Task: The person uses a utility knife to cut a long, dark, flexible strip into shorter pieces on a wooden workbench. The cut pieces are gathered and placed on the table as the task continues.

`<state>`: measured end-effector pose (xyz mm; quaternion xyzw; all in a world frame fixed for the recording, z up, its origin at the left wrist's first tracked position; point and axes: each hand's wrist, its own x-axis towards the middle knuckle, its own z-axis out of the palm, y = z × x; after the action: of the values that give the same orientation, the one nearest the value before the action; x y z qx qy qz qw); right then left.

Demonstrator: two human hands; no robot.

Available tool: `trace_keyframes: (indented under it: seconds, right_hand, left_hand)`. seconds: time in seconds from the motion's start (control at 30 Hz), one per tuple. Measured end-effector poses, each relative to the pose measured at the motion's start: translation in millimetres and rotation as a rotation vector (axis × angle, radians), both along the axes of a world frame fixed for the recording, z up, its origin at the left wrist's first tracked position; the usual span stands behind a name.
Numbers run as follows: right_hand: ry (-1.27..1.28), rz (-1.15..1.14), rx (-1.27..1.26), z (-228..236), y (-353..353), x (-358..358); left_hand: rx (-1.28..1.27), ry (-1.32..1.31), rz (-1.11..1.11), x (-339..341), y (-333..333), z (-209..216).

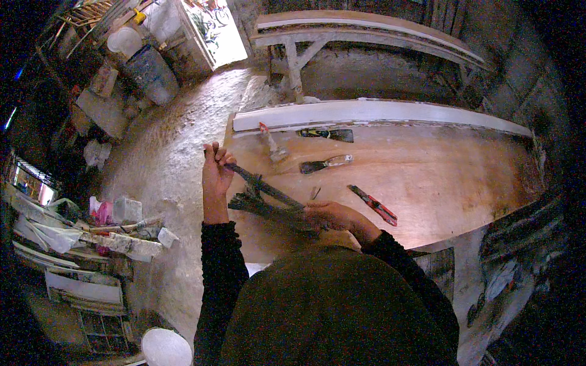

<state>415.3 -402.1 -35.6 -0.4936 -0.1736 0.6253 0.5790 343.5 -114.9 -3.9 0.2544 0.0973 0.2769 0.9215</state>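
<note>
A long dark strip point(268, 185), perhaps cloth or rubber, stretches at a slant between my hands. My left hand point(217, 174) is closed around its upper left end, over the table's left edge. My right hand point(337, 216) pinches the strip's lower right end, close to my body. More dark, ragged material point(256, 206) bunches beneath the strip; whether it is one piece with it I cannot tell. A red utility knife point(373, 206) lies right of my right hand. Farther off lies a putty knife point(325, 164), with a wider scraper point(329, 135) behind it.
A long white board point(390, 112) lies along the far edge of the wooden table point(464, 183). A small red-tipped item point(270, 141) is near its left end. Beyond stands a bench point(366, 27). Piled scraps point(116, 238) and a white bucket point(166, 348) are at left.
</note>
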Motion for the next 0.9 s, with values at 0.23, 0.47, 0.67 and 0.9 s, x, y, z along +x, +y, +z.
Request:
trace_keyframes:
  seconds: [0.23, 0.47, 0.67, 0.9]
  right_hand:
    - [0.050, -0.021, 0.211, -21.2, 10.5, 15.7]
    - [-0.465, 0.058, 0.078, -69.2, -0.2, 9.3]
    - [-0.815, 0.027, -0.028, -82.0, -9.1, 3.7]
    - [-0.785, 0.062, -0.176, -101.4, 1.2, 18.8]
  left_hand:
    - [0.171, -0.102, -0.472, 15.5, -44.8, -29.0]
    - [-0.053, 0.057, -0.279, -2.4, -37.1, -85.8]
    - [0.280, 0.455, -0.158, -42.3, 4.7, -117.7]
    - [0.603, 0.772, -0.048, -59.0, 34.8, -131.1]
